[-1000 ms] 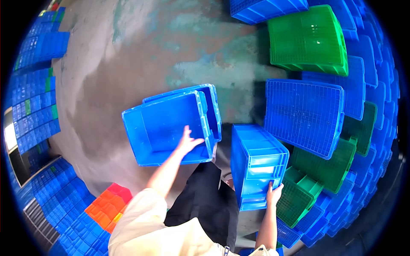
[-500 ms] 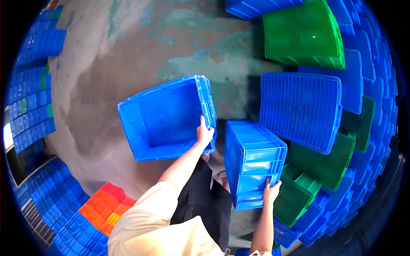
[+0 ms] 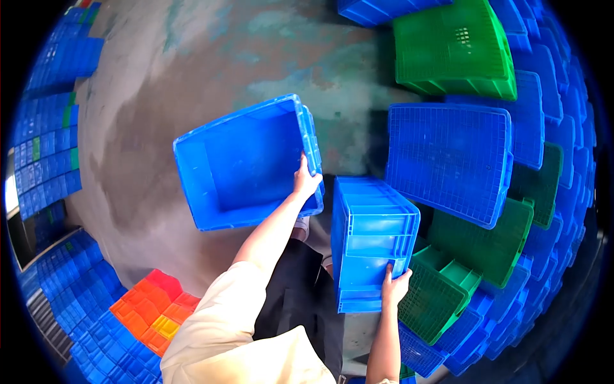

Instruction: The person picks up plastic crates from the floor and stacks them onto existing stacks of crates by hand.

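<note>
My left hand [image 3: 307, 179] grips the right rim of an open blue crate [image 3: 246, 163], whose empty inside faces up toward me. To the right, my right hand [image 3: 394, 285] holds the lower right edge of a second blue crate [image 3: 374, 243], which is tilted with its ribbed side showing. The two crates are apart, with my legs and dark trousers between and below them. Some fingers of each hand are hidden behind the crate edges.
Stacked blue crates [image 3: 448, 160] and green crates [image 3: 451, 48] line the right side. At the lower left are orange and red crates [image 3: 150, 304] beside many blue ones [image 3: 83, 281]. A stained concrete floor [image 3: 192, 83] lies ahead.
Both crates have shifted slightly: the left one a little up in view, the right one a little to the left. Both hands have moved with them and keep their holds.
</note>
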Demonstrator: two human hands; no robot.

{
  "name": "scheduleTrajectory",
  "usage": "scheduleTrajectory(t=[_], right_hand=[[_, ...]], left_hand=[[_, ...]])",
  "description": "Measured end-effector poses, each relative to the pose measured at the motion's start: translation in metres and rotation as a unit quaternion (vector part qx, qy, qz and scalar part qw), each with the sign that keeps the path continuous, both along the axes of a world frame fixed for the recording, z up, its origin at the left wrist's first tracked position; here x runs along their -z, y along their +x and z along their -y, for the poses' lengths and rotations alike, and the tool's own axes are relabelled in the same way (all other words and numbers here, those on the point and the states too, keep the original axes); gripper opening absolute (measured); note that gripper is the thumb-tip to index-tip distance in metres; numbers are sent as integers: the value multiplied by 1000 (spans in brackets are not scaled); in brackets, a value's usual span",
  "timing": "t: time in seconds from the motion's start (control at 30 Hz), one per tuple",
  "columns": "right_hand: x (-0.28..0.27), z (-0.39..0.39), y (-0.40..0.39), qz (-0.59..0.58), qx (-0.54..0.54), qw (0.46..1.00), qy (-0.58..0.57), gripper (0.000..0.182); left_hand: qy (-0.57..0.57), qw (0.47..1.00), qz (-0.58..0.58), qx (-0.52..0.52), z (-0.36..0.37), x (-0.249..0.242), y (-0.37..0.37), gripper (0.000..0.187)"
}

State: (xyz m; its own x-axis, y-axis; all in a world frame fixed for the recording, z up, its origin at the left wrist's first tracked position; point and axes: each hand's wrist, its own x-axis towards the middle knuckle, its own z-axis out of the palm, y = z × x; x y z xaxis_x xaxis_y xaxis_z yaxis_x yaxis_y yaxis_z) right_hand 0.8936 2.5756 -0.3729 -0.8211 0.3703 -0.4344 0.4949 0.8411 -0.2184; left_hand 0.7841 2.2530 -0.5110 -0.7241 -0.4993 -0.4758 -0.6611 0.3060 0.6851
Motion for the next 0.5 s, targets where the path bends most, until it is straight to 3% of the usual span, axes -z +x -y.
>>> scheduleTrajectory(t=[0.13, 0.2, 0.5], right_hand=[[-3, 14, 9, -23, -15, 999, 34, 58], [-11, 15, 7, 15, -1, 1000, 10, 58], [-3, -14, -4, -25, -76, 996, 31, 55]], left_hand=[[26, 999, 34, 15, 11, -5, -2, 87], [69, 997, -7, 18, 27, -1, 13, 89], [25, 986, 59, 152, 32, -14, 90, 87]])
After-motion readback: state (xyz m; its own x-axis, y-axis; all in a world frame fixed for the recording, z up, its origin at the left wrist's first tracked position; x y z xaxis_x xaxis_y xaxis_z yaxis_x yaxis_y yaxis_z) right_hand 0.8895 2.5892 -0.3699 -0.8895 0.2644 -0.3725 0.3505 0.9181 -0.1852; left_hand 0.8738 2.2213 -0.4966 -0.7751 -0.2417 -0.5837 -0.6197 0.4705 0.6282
